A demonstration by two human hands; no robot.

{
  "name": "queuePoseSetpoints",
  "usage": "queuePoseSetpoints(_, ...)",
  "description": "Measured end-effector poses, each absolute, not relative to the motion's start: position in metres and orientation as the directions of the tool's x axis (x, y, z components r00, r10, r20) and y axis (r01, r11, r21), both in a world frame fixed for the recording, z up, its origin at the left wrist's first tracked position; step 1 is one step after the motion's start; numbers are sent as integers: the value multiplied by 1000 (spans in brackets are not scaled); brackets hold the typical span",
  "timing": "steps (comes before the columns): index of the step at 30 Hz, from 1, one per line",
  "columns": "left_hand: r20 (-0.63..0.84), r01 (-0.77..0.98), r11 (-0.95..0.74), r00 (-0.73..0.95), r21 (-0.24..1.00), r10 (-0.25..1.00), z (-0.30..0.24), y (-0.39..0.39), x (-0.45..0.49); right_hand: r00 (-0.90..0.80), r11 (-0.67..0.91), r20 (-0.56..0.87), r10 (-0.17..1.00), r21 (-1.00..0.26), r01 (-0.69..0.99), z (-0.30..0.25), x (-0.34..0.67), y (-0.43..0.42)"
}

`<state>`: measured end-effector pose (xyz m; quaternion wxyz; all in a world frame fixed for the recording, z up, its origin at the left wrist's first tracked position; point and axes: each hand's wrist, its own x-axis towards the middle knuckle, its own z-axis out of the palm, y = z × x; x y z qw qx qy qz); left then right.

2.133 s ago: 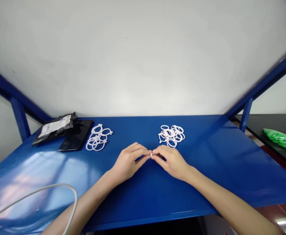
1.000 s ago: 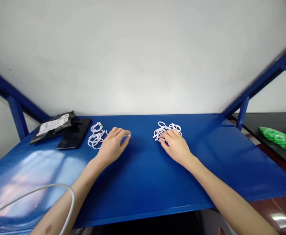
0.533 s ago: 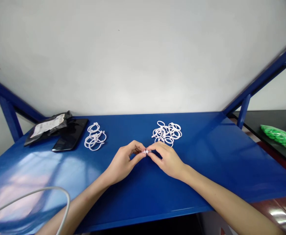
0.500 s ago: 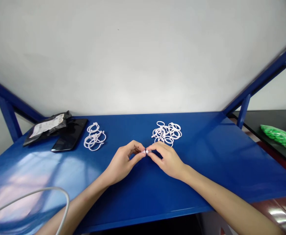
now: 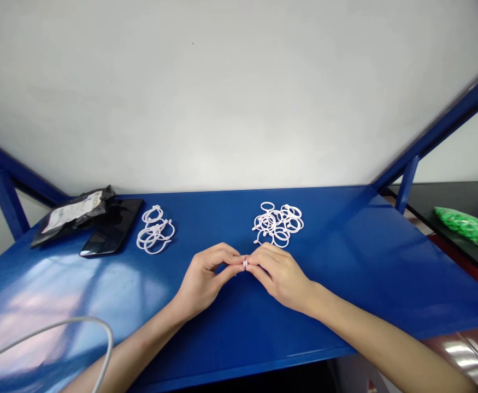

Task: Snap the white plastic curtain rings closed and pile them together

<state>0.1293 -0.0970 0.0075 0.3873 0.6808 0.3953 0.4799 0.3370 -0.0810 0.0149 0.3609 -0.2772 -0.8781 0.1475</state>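
Observation:
A white plastic ring point(image 5: 245, 263) is pinched between my two hands near the middle of the table, mostly covered by the fingers. My left hand point(image 5: 206, 278) grips its left side with thumb and fingertips. From the right, my right hand point(image 5: 280, 275) pinches the same piece, and the fingertips of both hands meet. Just behind my right hand lies a loose pile of white rings point(image 5: 280, 222). Farther left, a smaller group of white rings point(image 5: 155, 232) rests on the blue table point(image 5: 222, 338); at least one of these has a gap.
A black plastic package point(image 5: 72, 214) with a white label lies at the back left, beside a dark phone point(image 5: 111, 232). A white cable point(image 5: 58, 326) loops over the front left. Blue frame bars rise at both sides. A bag of green pieces point(image 5: 466, 226) lies on a black surface at right.
Both hands have come slightly closer together and lower in view. The white parts between the fingertips, apart before, now appear pressed together. The view has shifted slightly.

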Motion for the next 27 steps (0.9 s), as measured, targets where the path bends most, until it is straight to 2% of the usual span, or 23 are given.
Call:
queuePoseSetpoints(5,399,199,-452,257,870,880,6,-99,129,-638,844,552,536,-373,386,17,339,-82)
queuePoseSetpoints(10,438,297,-526,315,797,842,10,-95,129,-616,834,562,552,-359,420,14,337,-78)
queuePoseSetpoints(12,448,376,-562,352,737,822,15,-89,123,-588,820,574,570,-357,447,13,336,-73)
queuePoseSetpoints(14,466,530,-564,321,634,825,20,-79,109,-554,804,591,586,-339,490,13,339,-65)
queuePoseSetpoints(16,510,752,-447,172,485,843,22,-65,86,-504,774,617,604,-303,556,13,347,-55)
queuePoseSetpoints(18,542,924,-202,-6,323,841,20,-49,56,-437,718,641,630,-267,643,14,359,-44)
queuePoseSetpoints(21,461,981,123,-181,152,869,11,-31,16,-371,617,630,683,-225,754,14,374,-31)
queuePoseSetpoints(23,414,975,191,-222,116,883,4,-25,0,-367,580,600,711,-203,789,13,379,-26)
queuePoseSetpoints(27,398,972,204,-235,117,887,-3,-24,-7,-389,584,567,726,-210,784,13,376,-28)
